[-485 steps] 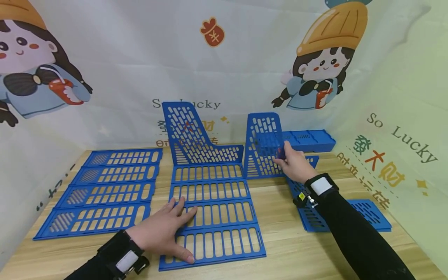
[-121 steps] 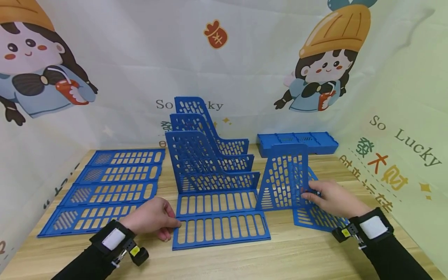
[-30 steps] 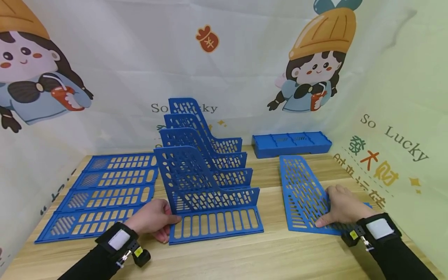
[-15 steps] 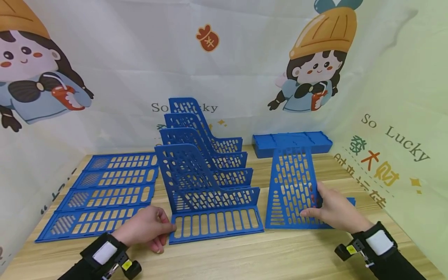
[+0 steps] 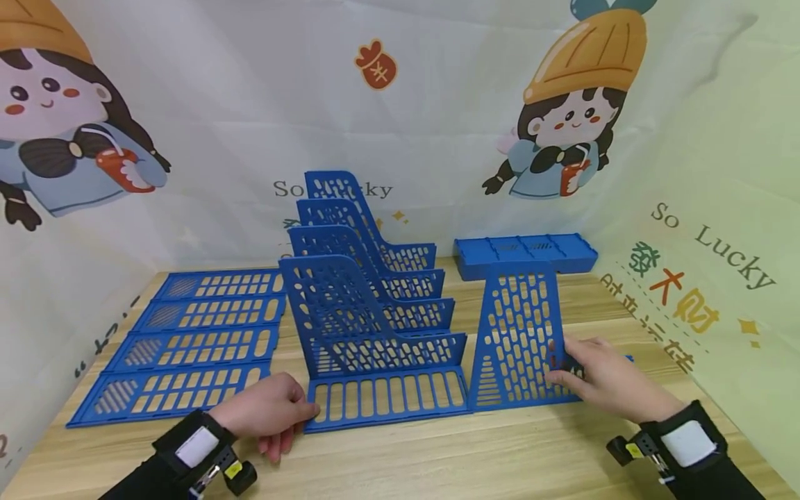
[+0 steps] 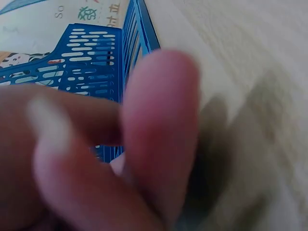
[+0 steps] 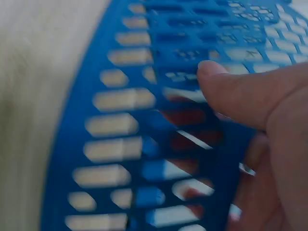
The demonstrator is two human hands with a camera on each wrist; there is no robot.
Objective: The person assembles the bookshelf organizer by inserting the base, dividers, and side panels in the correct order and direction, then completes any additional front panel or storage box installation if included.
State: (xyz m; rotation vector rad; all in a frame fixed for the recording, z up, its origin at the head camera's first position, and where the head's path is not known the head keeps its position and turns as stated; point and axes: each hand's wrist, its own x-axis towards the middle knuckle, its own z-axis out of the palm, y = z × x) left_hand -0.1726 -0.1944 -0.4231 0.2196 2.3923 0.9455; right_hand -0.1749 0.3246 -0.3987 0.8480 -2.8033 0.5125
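Note:
In the head view, my left hand [image 5: 271, 413] pinches the near left corner of the slotted blue base panel [image 5: 387, 399], its other fingers curled beneath. Several perforated dividers [image 5: 369, 312] with stepped tops stand upright on that base, one behind another, like a file rack. My right hand [image 5: 609, 375] grips the right edge of another perforated file rack panel [image 5: 519, 333], thumb on the near face and fingers behind. This panel is held roughly upright, its lower left corner at the base's right end. The right wrist view shows the thumb [image 7: 240, 91] over its slots.
Several slotted blue panels [image 5: 181, 389] lie flat in a row at the left of the wooden table [image 5: 437, 458]. A long blue piece with compartments [image 5: 525, 253] lies at the back right by the printed cloth. Part of another blue piece [image 5: 628, 359] shows beyond my right hand.
Four seconds ago fewer dividers stood on the base. Over the last second my right hand has raised the panel from its flatter position and moved it left to the base; my left hand shifted slightly.

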